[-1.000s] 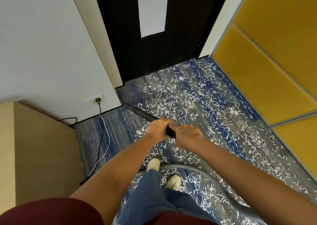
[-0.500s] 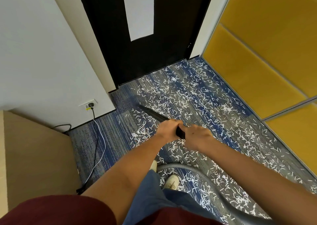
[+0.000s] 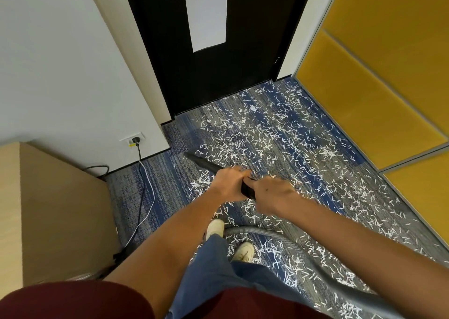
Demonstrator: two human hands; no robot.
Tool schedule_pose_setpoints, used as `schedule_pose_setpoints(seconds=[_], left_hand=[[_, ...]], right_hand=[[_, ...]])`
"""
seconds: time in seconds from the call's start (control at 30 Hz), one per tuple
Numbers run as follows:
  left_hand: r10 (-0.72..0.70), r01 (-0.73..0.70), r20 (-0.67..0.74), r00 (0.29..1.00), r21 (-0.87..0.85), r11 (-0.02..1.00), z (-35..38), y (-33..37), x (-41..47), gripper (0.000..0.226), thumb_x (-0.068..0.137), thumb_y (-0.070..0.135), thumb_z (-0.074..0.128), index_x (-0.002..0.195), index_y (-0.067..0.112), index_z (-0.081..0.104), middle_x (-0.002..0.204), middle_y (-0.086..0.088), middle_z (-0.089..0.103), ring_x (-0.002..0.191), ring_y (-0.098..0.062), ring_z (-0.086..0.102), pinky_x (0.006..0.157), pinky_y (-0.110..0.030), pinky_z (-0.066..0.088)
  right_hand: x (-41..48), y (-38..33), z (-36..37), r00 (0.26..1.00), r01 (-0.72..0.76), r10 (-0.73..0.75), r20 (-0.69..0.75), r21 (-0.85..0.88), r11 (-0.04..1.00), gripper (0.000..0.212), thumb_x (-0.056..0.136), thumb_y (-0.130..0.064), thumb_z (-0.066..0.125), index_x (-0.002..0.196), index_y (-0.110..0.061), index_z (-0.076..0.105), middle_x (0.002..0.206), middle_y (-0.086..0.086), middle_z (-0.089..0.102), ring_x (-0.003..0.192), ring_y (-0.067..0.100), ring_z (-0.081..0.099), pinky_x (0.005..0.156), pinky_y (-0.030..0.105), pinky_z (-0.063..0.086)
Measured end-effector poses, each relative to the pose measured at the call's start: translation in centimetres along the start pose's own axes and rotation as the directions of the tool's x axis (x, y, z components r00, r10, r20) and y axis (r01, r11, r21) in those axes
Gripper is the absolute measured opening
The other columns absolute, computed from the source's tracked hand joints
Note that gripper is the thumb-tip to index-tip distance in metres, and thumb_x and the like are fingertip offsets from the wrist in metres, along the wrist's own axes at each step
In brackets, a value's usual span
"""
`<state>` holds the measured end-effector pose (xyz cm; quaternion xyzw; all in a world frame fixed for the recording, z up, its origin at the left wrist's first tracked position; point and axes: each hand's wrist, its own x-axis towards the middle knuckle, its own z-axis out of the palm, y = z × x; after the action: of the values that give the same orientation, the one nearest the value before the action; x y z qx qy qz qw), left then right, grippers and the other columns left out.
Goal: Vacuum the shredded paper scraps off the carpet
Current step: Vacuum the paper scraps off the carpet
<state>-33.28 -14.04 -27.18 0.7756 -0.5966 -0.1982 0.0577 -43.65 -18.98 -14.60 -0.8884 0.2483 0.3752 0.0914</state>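
Observation:
White shredded paper scraps lie thick across the blue-grey striped carpet, from the door back past my feet. A black vacuum nozzle points up-left, its tip low over the carpet at the left edge of the scraps. My left hand grips the nozzle in front. My right hand grips it just behind, touching the left. A grey ribbed hose curves from under my hands to the lower right.
A black door closes the far end. A white wall with a socket and trailing cables is on the left, beside a tan cabinet. Yellow wall panels line the right. My white shoes stand below the hands.
Across the frames the nozzle tip stays at the left edge of the scraps, sliding slightly over the carpet. Both hands keep their grip. My head view has shifted a little.

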Motion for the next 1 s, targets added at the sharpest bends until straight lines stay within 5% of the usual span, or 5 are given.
schedule_pose_setpoints(seconds=[0.3,0.57,1.0], left_hand=[[-0.038,0.038,-0.014,0.999,0.030,0.999,0.6,-0.6,-1.8,0.034,0.080,0.044,0.059,0.104,0.021,0.054,0.090,0.000,0.059,0.087,-0.018,0.057,0.083,-0.036,0.051],[-0.064,0.065,-0.008,0.998,0.052,0.997,0.6,-0.2,-2.8,0.035,0.082,0.049,0.057,0.103,0.022,0.051,0.082,0.005,0.044,0.082,-0.014,0.056,0.067,-0.025,0.041],[-0.049,0.046,-0.034,0.998,-0.099,0.994,0.5,2.1,-1.5,0.024,0.086,0.027,0.058,0.106,0.013,0.057,0.097,-0.003,0.060,0.090,-0.015,0.055,0.081,-0.034,0.051]], right_hand=[[-0.7,-0.7,0.0,0.996,0.086,-0.085,0.021,-0.047,0.995,0.064,0.091,-0.007,0.051,0.147,-0.024,0.025,0.091,0.001,0.045,0.061,0.011,0.041,0.070,0.026,0.050],[-1.3,-0.6,0.1,0.992,0.128,-0.126,0.029,-0.082,0.988,0.062,0.091,-0.009,0.053,0.144,-0.028,0.028,0.094,0.002,0.046,0.077,0.016,0.051,0.080,0.031,0.054],[-0.5,1.1,1.3,0.999,0.036,-0.035,0.009,-0.064,0.997,0.064,0.093,-0.009,0.051,0.147,-0.026,0.022,0.099,0.004,0.046,0.084,0.018,0.049,0.079,0.029,0.052]])
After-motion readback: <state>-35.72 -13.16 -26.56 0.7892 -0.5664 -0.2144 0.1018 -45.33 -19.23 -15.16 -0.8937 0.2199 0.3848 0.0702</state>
